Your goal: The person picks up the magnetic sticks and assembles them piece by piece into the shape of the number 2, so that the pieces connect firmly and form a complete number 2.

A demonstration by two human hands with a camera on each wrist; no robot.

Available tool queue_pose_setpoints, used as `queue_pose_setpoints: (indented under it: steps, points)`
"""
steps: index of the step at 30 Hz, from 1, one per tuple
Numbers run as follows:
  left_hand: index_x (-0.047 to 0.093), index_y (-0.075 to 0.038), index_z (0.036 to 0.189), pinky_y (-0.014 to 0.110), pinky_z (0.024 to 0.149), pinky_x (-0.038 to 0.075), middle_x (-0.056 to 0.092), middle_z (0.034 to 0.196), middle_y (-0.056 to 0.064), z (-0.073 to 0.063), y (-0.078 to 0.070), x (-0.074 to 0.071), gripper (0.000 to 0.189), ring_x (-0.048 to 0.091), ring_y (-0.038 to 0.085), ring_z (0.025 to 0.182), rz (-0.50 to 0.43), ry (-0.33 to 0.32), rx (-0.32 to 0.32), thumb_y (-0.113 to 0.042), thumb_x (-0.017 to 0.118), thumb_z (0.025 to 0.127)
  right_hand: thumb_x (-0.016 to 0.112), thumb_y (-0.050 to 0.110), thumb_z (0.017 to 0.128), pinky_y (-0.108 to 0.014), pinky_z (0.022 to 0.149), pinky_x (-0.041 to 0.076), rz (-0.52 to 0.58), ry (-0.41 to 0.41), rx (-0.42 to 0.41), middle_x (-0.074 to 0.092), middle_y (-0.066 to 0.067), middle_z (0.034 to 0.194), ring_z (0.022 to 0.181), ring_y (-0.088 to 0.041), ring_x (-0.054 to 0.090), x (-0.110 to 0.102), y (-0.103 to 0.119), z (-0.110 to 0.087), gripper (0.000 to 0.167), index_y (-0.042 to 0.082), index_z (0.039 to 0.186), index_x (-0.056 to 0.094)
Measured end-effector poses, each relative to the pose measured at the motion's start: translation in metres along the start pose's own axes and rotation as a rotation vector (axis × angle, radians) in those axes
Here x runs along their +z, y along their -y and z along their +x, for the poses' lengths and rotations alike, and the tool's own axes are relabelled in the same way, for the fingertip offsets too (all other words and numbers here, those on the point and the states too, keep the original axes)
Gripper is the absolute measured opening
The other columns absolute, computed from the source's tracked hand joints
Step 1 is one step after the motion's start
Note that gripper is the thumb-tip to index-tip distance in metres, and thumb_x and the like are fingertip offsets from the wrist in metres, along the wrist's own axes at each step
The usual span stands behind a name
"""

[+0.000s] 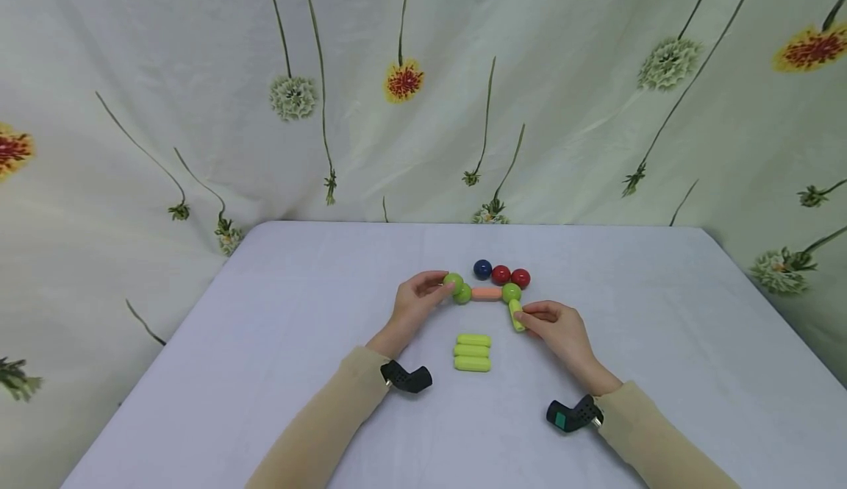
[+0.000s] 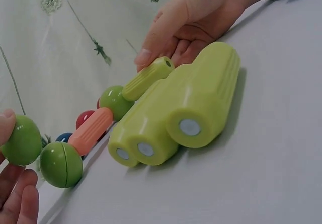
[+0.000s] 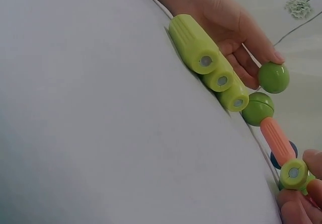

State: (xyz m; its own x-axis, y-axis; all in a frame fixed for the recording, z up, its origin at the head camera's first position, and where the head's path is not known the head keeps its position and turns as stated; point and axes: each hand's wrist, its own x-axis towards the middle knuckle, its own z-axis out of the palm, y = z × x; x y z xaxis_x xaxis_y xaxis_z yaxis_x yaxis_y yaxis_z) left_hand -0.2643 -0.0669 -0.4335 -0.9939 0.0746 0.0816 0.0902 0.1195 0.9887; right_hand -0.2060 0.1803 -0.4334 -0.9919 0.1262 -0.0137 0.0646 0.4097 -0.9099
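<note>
My left hand (image 1: pixel 415 299) pinches a green ball (image 2: pixel 23 140) between thumb and fingers, close beside a second green ball (image 2: pixel 61 164). From that second ball an orange magnetic rod (image 1: pixel 487 294) runs right to a third green ball (image 1: pixel 512 293). My right hand (image 1: pixel 554 325) pinches a yellow-green magnetic rod (image 1: pixel 516 315), whose far end meets the third ball. In the right wrist view the rod's near end shows a round metal disc. Nearer the front, several more yellow-green rods (image 1: pixel 472 351) lie side by side between the hands.
Behind the orange rod sit a dark blue ball (image 1: pixel 482 269) and two red balls (image 1: pixel 501 275). A white cloth covers the table (image 1: pixel 317 276). At its far edge hangs a flower-printed curtain (image 1: pixel 410 151). Black wrist cameras (image 1: pixel 412 379) are strapped at both cuffs.
</note>
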Motion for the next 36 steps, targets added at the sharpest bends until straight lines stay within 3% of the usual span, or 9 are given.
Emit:
queue_pose_setpoints:
  steps: [18, 25, 30, 36]
  points:
    - [0.064, 0.000, 0.114, 0.025, 0.079, 0.050, 0.064, 0.109, 0.009, -0.027, -0.009, 0.018, 0.038, 0.062, 0.014, 0.093, -0.105, 0.144, 0.064, -0.015, 0.075, 0.081, 0.074, 0.026, 0.082, -0.022, 0.066, 0.053, 0.046, 0.011, -0.004, 0.069, -0.010, 0.091, 0.076, -0.014, 0.064, 0.001, 0.000, -0.001, 0.035, -0.001, 0.104, 0.066]
    - [0.064, -0.001, 0.115, 0.026, 0.078, 0.051, 0.065, 0.109, 0.005, -0.028, -0.006, 0.030, 0.038, 0.063, 0.015, 0.092, -0.114, 0.223, 0.047, -0.015, 0.074, 0.081, 0.074, 0.025, 0.082, -0.021, 0.065, 0.052, 0.057, 0.013, 0.002, 0.069, -0.010, 0.091, 0.075, -0.013, 0.064, 0.000, 0.001, -0.001, 0.035, -0.002, 0.104, 0.066]
    - [0.063, -0.001, 0.116, 0.027, 0.082, 0.050, 0.063, 0.116, 0.007, -0.026, -0.003, 0.036, 0.036, 0.061, 0.016, 0.093, -0.105, 0.281, 0.071, -0.011, 0.073, 0.083, 0.074, 0.025, 0.082, -0.021, 0.064, 0.052, 0.053, 0.016, 0.002, 0.069, -0.010, 0.090, 0.073, -0.013, 0.064, 0.000, 0.002, 0.000, 0.036, -0.002, 0.105, 0.066]
    - [0.066, -0.003, 0.111, 0.027, 0.083, 0.050, 0.062, 0.117, 0.004, -0.027, -0.006, 0.040, 0.033, 0.061, 0.015, 0.096, -0.106, 0.304, 0.071, -0.013, 0.075, 0.081, 0.074, 0.025, 0.082, -0.020, 0.065, 0.052, 0.059, 0.031, 0.026, 0.069, -0.009, 0.090, 0.074, -0.011, 0.064, 0.000, 0.001, 0.001, 0.037, -0.002, 0.106, 0.066]
